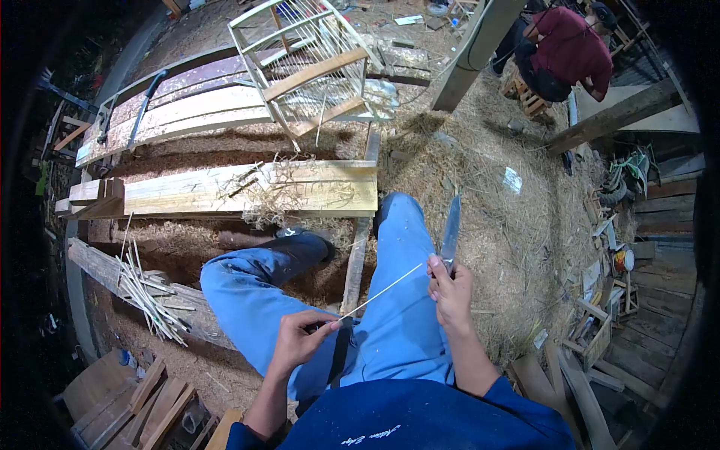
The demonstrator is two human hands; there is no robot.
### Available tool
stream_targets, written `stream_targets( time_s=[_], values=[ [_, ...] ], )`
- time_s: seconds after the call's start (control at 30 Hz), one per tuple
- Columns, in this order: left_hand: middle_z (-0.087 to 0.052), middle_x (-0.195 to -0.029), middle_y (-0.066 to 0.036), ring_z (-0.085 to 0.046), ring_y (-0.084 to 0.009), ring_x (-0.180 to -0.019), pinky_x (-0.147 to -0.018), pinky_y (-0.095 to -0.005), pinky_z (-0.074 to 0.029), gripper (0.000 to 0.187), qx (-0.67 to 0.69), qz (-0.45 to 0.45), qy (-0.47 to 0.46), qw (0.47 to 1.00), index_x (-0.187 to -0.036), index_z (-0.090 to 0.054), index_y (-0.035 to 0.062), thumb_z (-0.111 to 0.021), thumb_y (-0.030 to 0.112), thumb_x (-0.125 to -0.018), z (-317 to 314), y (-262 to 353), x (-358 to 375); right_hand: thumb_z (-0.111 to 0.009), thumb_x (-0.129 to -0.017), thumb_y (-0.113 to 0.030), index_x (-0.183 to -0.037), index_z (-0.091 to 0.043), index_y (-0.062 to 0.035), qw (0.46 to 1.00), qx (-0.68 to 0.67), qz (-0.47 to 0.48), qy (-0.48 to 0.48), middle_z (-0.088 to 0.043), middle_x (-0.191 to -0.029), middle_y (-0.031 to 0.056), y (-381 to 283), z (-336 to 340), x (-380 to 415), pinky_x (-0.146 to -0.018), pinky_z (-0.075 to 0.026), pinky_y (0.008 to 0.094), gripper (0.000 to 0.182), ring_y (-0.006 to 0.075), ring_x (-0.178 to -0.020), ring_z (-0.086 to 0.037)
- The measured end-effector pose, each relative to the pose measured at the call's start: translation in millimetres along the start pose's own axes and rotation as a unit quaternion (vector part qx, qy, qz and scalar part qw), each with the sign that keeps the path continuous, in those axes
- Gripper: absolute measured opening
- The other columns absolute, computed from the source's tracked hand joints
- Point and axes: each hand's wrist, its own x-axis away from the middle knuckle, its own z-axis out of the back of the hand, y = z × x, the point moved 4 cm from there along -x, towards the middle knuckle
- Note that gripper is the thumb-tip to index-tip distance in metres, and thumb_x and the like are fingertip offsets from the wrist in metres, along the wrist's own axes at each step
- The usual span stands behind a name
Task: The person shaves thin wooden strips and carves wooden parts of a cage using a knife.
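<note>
Between the thumb and fingers of my left hand (304,337) is pinched one end of a thin pale wooden strip (382,292), which slants up to the right over my lap. My right hand (451,292) grips a knife (451,231), its handle mostly hidden in the fist and its long blade pointing away from me. The strip's far end lies close to my right thumb. Below both hands are my legs in blue trousers (401,247), knees apart. A black strap (343,351) lies on my left thigh.
A plank (300,184) with curled shavings lies ahead. Beyond it a slatted wooden frame (307,67) rests on boards. Cut strips (150,292) are piled on a beam at left. Ahead right, a person (562,49) sits near a post (480,56). Shavings (487,225) cover the ground.
</note>
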Motion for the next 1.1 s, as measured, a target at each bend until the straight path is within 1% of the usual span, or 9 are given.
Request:
stream_targets(
  time_s=[0.07, 0.23, 0.3, 0.37, 0.47, 0.63, 0.73, 0.9, 1.1],
  values=[
    [-0.077, -0.084, -0.010, -0.066, -0.0111, -0.072, -0.061, -0.0281, -0.049, 0.014, -0.016, -0.013, 0.009, 1.000, -0.100, -0.083, 0.0037, -0.082, 0.012, -0.089, 5.7, -2.0, -0.5, -0.076, -0.099, -0.021, -0.093, -0.068, -0.0020, 0.999, 0.036, -0.018, -0.020, -0.059, -0.072, -0.0022, -4.0, 4.6, 0.6, -0.043, -0.033, 0.0220, 0.022, 0.0024, -0.049, -0.043],
    [-0.073, -0.079, -0.006, -0.064, -0.0104, -0.069, -0.060, -0.0284, -0.048, 0.011, -0.006, -0.048, 0.024, 0.999, -0.097, -0.082, 0.0013, -0.082, 0.010, -0.089, 4.6, 3.4, -2.8, -0.077, -0.098, -0.019, -0.092, -0.068, -0.0024, 0.996, 0.062, -0.024, -0.062, -0.063, -0.075, -0.0004, -8.6, 1.9, 4.4, -0.044, -0.033, 0.0215, 0.020, 0.0020, -0.050, -0.044],
    [-0.073, -0.079, -0.007, -0.065, -0.0112, -0.070, -0.060, -0.0284, -0.048, 0.011, -0.036, -0.075, 0.019, 0.996, -0.097, -0.083, 0.0023, -0.082, 0.010, -0.089, 2.0, 0.0, -3.4, -0.077, -0.098, -0.019, -0.093, -0.068, -0.0027, 0.994, 0.070, -0.028, -0.075, -0.065, -0.076, 0.0000, -8.9, 1.2, 4.4, -0.044, -0.033, 0.0213, 0.019, 0.0019, -0.050, -0.044],
    [-0.073, -0.079, -0.007, -0.065, -0.0116, -0.071, -0.060, -0.0285, -0.048, 0.011, -0.037, -0.067, 0.019, 0.997, -0.097, -0.083, 0.0026, -0.082, 0.010, -0.089, 2.1, -1.5, -2.2, -0.074, -0.100, -0.018, -0.095, -0.066, -0.0005, 0.994, 0.064, -0.038, -0.084, -0.065, -0.078, 0.0029, -8.9, 0.6, 4.4, -0.045, -0.036, 0.0223, 0.020, 0.0033, -0.049, -0.044],
    [-0.073, -0.080, -0.007, -0.066, -0.0120, -0.072, -0.060, -0.0291, -0.048, 0.012, -0.033, -0.059, 0.027, 0.997, -0.097, -0.083, 0.0029, -0.082, 0.010, -0.088, 3.9, 2.0, -2.4, -0.075, -0.099, -0.021, -0.094, -0.068, -0.0038, 0.992, 0.085, -0.031, -0.090, -0.067, -0.078, 0.0015, -8.5, 1.1, 5.3, -0.045, -0.032, 0.0208, 0.019, 0.0020, -0.051, -0.044],
    [-0.073, -0.079, -0.006, -0.065, -0.0111, -0.069, -0.058, -0.0281, -0.049, 0.013, -0.041, -0.066, 0.057, 0.995, -0.095, -0.081, 0.0013, -0.083, 0.013, -0.090, 13.7, -0.9, -3.4, -0.071, -0.102, -0.019, -0.095, -0.068, -0.0034, 0.995, 0.050, -0.011, -0.081, -0.068, -0.078, 0.0027, -6.3, 0.8, 4.0, -0.045, -0.033, 0.0214, 0.017, 0.0025, -0.051, -0.043],
    [-0.072, -0.080, -0.005, -0.062, -0.0091, -0.061, -0.055, -0.0236, -0.048, 0.017, 0.116, 0.041, 0.100, 0.987, -0.093, -0.077, -0.0016, -0.081, 0.015, -0.094, 22.7, -16.2, -3.7, -0.069, -0.103, -0.017, -0.096, -0.067, -0.0028, 0.996, 0.047, 0.000, -0.078, -0.070, -0.080, 0.0045, -7.6, 0.9, 3.5, -0.045, -0.033, 0.0218, 0.016, 0.0029, -0.051, -0.043],
    [-0.073, -0.080, -0.011, -0.064, -0.0119, -0.062, -0.054, -0.0273, -0.052, 0.015, 0.223, 0.029, 0.121, 0.967, -0.093, -0.075, -0.0048, -0.078, 0.010, -0.094, 30.3, -19.3, -6.0, -0.070, -0.103, -0.015, -0.097, -0.067, -0.0021, 0.996, 0.048, 0.008, -0.073, -0.073, -0.083, 0.0070, -9.5, 1.0, 4.4, -0.045, -0.034, 0.0218, 0.014, 0.0032, -0.051, -0.043],
    [-0.075, -0.088, -0.013, -0.065, -0.0161, -0.061, -0.056, -0.0299, -0.053, 0.019, 0.347, 0.014, 0.115, 0.930, -0.101, -0.075, -0.0049, -0.074, 0.014, -0.098, 23.2, -31.3, -9.0, -0.073, -0.100, -0.015, -0.099, -0.070, -0.0017, 0.996, 0.060, -0.005, -0.064, -0.065, -0.073, 0.0009, -7.6, 2.7, 4.3, -0.045, -0.033, 0.0222, 0.014, 0.0027, -0.050, -0.043]
  ],
)
